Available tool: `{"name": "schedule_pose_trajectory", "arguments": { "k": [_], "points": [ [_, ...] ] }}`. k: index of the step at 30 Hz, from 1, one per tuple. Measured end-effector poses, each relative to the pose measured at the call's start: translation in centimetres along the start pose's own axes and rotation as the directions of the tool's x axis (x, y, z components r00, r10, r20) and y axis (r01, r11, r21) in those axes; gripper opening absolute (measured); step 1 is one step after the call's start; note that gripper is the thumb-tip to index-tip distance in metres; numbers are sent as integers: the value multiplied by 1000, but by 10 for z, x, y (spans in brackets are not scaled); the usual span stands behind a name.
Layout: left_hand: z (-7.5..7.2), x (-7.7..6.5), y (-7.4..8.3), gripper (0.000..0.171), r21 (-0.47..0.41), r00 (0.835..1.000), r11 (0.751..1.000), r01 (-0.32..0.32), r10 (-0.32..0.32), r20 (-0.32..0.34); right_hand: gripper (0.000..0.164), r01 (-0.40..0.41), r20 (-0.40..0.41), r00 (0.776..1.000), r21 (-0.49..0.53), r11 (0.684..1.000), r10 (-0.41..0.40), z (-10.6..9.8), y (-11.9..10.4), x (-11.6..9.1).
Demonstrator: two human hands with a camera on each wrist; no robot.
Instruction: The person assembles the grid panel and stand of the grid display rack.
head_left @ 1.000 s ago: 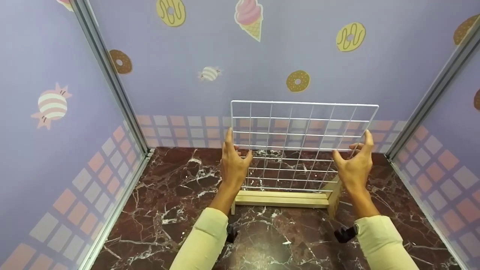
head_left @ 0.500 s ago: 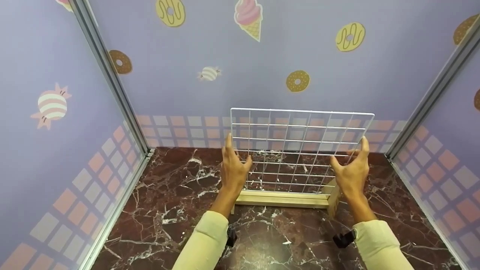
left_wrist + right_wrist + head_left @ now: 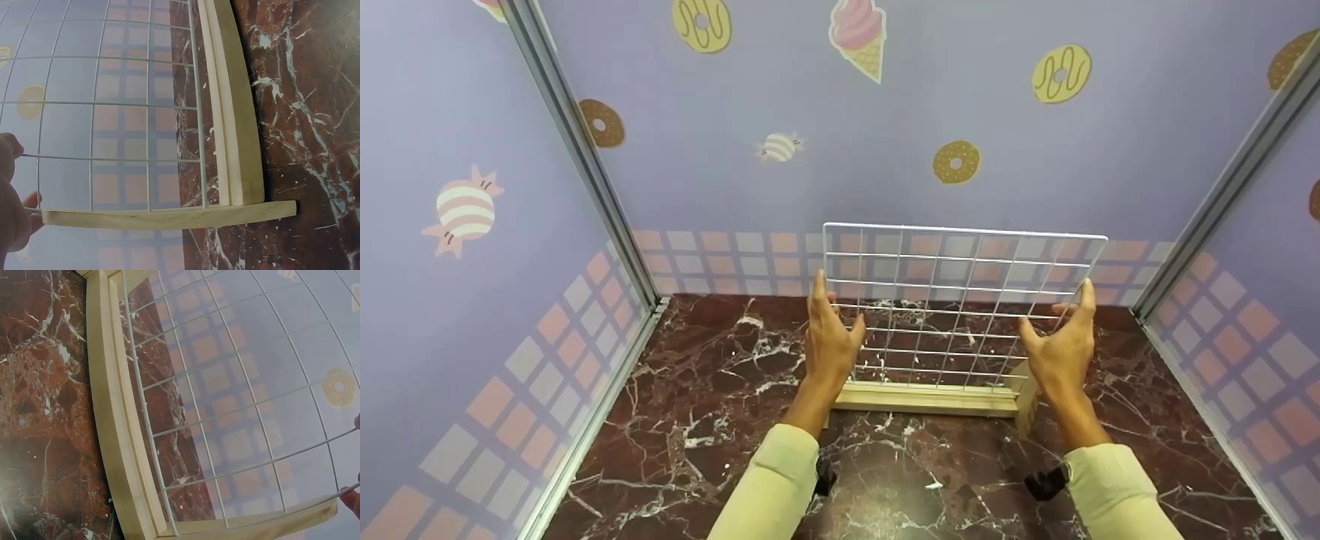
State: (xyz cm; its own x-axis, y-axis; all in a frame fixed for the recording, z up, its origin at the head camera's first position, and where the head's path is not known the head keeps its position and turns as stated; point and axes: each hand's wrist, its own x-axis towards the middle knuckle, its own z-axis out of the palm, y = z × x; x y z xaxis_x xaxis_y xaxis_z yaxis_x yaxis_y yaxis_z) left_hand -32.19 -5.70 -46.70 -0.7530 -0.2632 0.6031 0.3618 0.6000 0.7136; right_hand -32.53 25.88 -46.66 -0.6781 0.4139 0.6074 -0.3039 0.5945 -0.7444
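A white wire grid panel (image 3: pixel 960 230) leans back over a light wooden stand (image 3: pixel 922 399), its lower edge along the stand's front bar. My left hand (image 3: pixel 831 345) grips the panel's left side wire; thumb and fingers close on it in the left wrist view. On the opposite side my right hand (image 3: pixel 1059 356) pinches the right side wire. Both wrist views show the panel's bottom wire close beside the wooden bar (image 3: pixel 239 129), inside the end pieces. Whether it sits in the bar's groove I cannot tell. The left end of the stand is partly hidden behind my left hand in the head view.
The stand rests on a dark red marbled tabletop (image 3: pixel 735 450). A lilac back wall (image 3: pixel 870 172) with sweets and checks rises behind the panel. Side walls with metal corner posts (image 3: pixel 577 142) enclose the table left and right.
Both hands have lowered the grid panel toward the stand. Its top edge sits lower than a second ago and the right side has come slightly inward.
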Motion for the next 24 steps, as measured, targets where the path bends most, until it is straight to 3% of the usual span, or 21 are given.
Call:
{"name": "schedule_pose_trajectory", "arguments": {
  "k": [7, 14, 24],
  "points": [
    [-4, 9, 8, 95, -113, 1000, 994, -10, 12, 17, 106, 42, 10, 999, 65, 997, -42, -2, -5, 5],
    [-4, 12, 9, 92, -86, 1000, 996, -8, 7, -13, 99, 19, -24, 1000, 40, 999, -18, -1, -11, 9],
    [-1, 8, 1, 94, 11, 998, 1000, -28, 28, -56, 100, -4, 2, 1000, 9, 1000, 4, 1, -5, 2]
  ]
}}
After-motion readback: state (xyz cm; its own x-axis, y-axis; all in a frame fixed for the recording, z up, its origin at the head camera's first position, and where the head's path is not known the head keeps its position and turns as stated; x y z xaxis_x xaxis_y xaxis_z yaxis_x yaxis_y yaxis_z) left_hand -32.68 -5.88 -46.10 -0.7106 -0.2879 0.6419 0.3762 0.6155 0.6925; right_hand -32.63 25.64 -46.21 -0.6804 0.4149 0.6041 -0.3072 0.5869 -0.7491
